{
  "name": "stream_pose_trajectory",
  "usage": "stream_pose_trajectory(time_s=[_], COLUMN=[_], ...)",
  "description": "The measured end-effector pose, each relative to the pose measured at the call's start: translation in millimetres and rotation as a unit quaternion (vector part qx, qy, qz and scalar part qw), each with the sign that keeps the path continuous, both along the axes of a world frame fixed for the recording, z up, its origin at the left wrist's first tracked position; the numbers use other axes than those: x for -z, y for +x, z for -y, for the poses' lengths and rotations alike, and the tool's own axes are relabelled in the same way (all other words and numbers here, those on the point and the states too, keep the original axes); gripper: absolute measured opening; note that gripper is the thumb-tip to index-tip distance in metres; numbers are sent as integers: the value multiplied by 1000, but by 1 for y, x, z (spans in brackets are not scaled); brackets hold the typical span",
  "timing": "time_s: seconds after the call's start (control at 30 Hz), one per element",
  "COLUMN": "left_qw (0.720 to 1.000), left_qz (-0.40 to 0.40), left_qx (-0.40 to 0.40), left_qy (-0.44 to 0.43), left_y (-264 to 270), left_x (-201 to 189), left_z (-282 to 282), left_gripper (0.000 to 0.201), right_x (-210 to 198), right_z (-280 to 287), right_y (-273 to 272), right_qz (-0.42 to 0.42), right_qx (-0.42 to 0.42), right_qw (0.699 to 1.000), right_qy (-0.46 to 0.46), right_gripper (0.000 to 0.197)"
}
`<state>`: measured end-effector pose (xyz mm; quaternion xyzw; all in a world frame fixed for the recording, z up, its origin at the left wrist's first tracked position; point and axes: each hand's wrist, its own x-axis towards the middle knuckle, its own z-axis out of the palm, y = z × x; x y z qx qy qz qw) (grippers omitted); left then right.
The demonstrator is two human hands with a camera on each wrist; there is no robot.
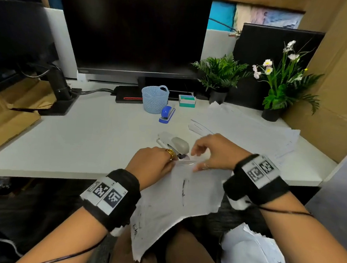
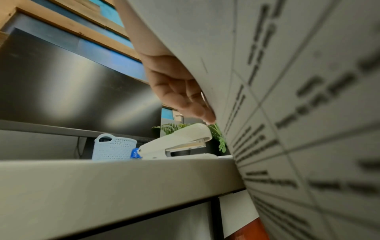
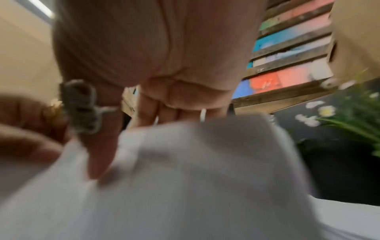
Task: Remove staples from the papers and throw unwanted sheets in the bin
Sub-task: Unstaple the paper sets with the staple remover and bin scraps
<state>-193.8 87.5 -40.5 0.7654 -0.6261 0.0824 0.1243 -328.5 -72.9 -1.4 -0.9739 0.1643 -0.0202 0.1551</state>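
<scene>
A stapled bundle of printed papers (image 1: 175,198) hangs from the desk's front edge (image 1: 40,170) down over my lap. My left hand (image 1: 166,162), wearing a gold ring, grips the bundle's top left corner. My right hand (image 1: 196,158) pinches the top edge beside it, its ringed finger lying on the sheet. In the left wrist view the printed papers (image 2: 287,97) curve in front of my left hand's fingers (image 2: 185,95). The right wrist view is blurred: my right hand (image 3: 156,104) has one finger in front of the raised papers (image 3: 185,178) and the others behind. The staple itself is hidden.
A white stapler (image 1: 173,143) lies just behind my hands. Farther back are a blue stapler (image 1: 166,114), a blue mesh basket (image 1: 154,98) and a staple box (image 1: 187,101). Loose sheets (image 1: 247,126) cover the desk's right. A white-lined bin with paper (image 1: 249,259) stands at lower right.
</scene>
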Motion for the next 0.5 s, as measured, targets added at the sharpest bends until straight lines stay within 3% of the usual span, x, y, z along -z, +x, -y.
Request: stream_pose_trajectory(time_s=[0.07, 0.13, 0.3, 0.33, 0.4, 0.5], left_qw=[999, 999, 986, 980, 966, 964], left_qz=[9, -4, -33, -43, -110, -104], left_qx=[5, 16, 82, 94, 88, 80], left_qy=[-31, -48, -142, -172, -216, -232], left_y=[-5, -11, -24, -27, -33, -37], left_x=[-1, -1, 4, 6, 10, 16], left_z=[3, 8, 5, 4, 3, 2], left_gripper=[27, 25, 10, 5, 17, 26], right_x=[19, 39, 76, 80, 85, 92], right_z=[9, 9, -8, -12, -17, -16], right_y=[-21, -34, -57, -61, -66, -68], right_qz=[50, 187, 450, 481, 521, 542], right_qx=[30, 45, 14, 8, -5, -6], right_qw=[998, 980, 883, 864, 836, 821], right_qy=[-32, -53, -131, -151, -171, -181], right_gripper=[15, 15, 14, 13, 14, 10])
